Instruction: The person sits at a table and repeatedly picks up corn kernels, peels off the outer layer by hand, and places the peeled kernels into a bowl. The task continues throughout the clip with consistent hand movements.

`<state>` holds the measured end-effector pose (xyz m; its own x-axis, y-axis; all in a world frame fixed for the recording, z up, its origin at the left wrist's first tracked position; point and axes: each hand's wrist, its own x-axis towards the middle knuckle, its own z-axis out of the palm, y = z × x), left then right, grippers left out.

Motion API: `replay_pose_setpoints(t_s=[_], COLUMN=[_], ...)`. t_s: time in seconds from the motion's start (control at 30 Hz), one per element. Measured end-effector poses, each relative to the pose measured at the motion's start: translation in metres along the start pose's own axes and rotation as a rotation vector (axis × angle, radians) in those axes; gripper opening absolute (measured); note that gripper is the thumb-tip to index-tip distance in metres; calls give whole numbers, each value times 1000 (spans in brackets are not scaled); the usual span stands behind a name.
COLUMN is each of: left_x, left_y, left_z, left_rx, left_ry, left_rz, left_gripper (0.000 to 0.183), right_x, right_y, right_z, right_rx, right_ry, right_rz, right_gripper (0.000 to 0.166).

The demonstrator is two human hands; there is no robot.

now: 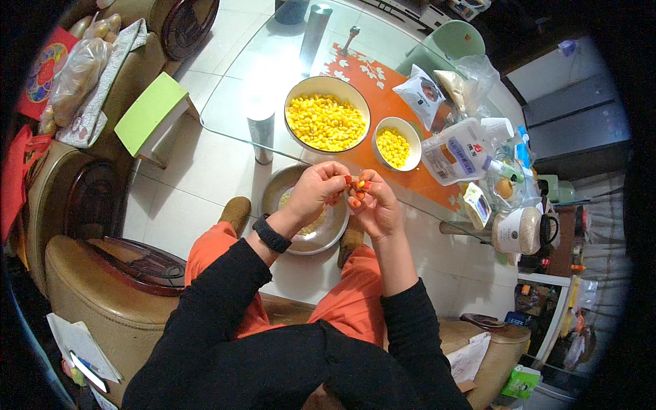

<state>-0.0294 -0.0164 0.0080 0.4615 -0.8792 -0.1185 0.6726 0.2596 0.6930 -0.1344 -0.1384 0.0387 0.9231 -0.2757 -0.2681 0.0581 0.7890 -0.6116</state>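
Observation:
My left hand point(320, 189) and my right hand point(376, 205) meet fingertip to fingertip above a metal basin point(274, 205) on the floor. A yellow corn kernel point(361, 183) shows at the fingertips of my right hand. What the left fingertips pinch is too small to tell. Pale bits point(313, 225) lie in the basin, partly hidden by my left hand. Beyond the hands, on the glass table, stands a large bowl point(366, 105) full of yellow corn kernels point(328, 123). To its right is a smaller white bowl point(417, 148) with more kernels point(393, 147).
The glass table point(230, 102) bears an orange runner point(379, 97), plastic packages point(423, 97), a plastic container point(456, 154) and a lidded jar point(517, 230). A green-topped stool point(152, 114) stands at the left. Brown sofa seats point(107, 302) lie beside and behind me.

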Motion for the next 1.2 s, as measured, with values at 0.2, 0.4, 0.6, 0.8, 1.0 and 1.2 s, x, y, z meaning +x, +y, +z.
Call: replay_pose_setpoints(t_s=[0.2, 0.4, 0.6, 0.8, 1.0, 1.2], left_x=[7, 5, 10, 11, 12, 18], left_y=[-9, -1, -10, -5, -1, 10], left_z=[-18, -11, -10, -20, -23, -35], left_rx=[-78, 64, 96, 120, 189, 186], left_ry=[-46, -93, -202, -197, -97, 16], left_rz=[-57, -85, -99, -176, -189, -205], left_gripper=[6, 5, 6, 11, 16, 15], right_x=[7, 14, 54, 65, 74, 128], right_y=[-25, -102, -111, -108, -99, -88], right_z=[2, 12, -77, -54, -39, 8], right_rx=[-40, -692, -2059, -1605, -2016, -1593], right_ry=[17, 296, 445, 487, 327, 146], right_rz=[-83, -744, -715, -613, -669, -343], right_gripper=[11, 10, 16, 15, 18, 21])
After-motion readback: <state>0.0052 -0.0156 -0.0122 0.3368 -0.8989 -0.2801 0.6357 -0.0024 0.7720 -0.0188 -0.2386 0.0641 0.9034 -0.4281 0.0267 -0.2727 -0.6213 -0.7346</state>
